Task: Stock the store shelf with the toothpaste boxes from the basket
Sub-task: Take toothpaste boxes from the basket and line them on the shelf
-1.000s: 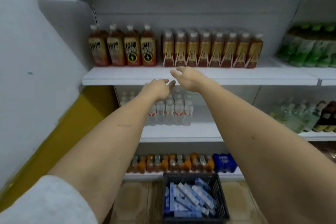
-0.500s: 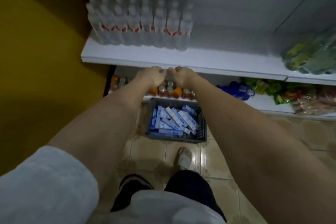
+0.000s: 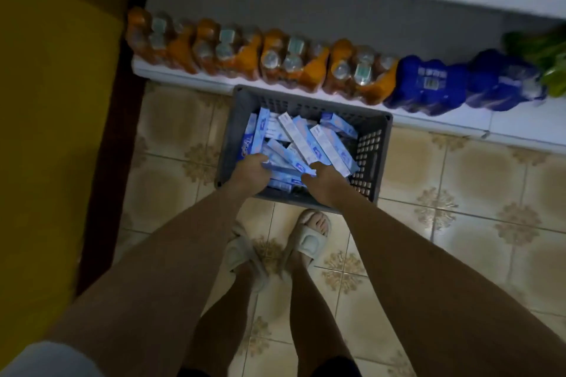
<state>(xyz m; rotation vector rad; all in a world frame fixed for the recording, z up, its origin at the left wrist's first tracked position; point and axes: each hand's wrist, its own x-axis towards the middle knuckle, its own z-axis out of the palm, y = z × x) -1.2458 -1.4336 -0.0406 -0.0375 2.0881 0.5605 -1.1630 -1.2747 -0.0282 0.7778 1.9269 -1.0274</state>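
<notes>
Bent over the basket (image 3: 372, 144) on the floor, both hands reach among the boxes (image 3: 309, 141), left hand (image 3: 251, 173) and right hand (image 3: 324, 182) curling round some, presumably gathering a batch for the shelf.

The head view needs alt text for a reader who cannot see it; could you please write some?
Seen from above, a person's left hand and right hand reach into a grey basket of blue toothpaste boxes on a tiled floor. Just beyond it, the bottom shelf holds wrapped orange bottle packs and blue packs.
</notes>
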